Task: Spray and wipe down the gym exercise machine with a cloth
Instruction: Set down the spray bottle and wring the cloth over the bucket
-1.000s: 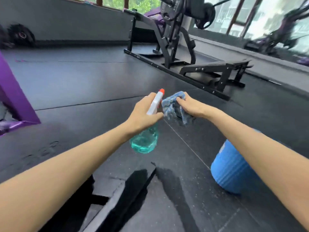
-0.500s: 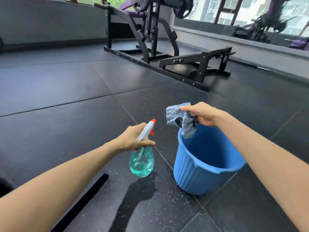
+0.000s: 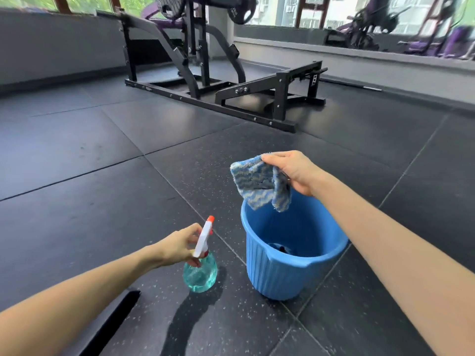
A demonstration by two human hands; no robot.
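My left hand grips the neck of a spray bottle with a teal body, white head and orange nozzle. The bottle's base rests on or just above the black floor, left of a blue bucket. My right hand pinches a blue and white wavy-striped cloth, which hangs over the bucket's far rim. Something dark lies at the bucket's bottom. The black exercise machine stands on the floor well beyond both hands.
Black rubber floor tiles stretch between me and the machine. More purple and black gym machines stand by the windows at the back right. A black strip lies on the floor at the lower left.
The view has shifted and the bucket has come fully into view. My left hand has lowered the spray bottle to the floor beside the bucket. My right hand holds the cloth over the bucket.
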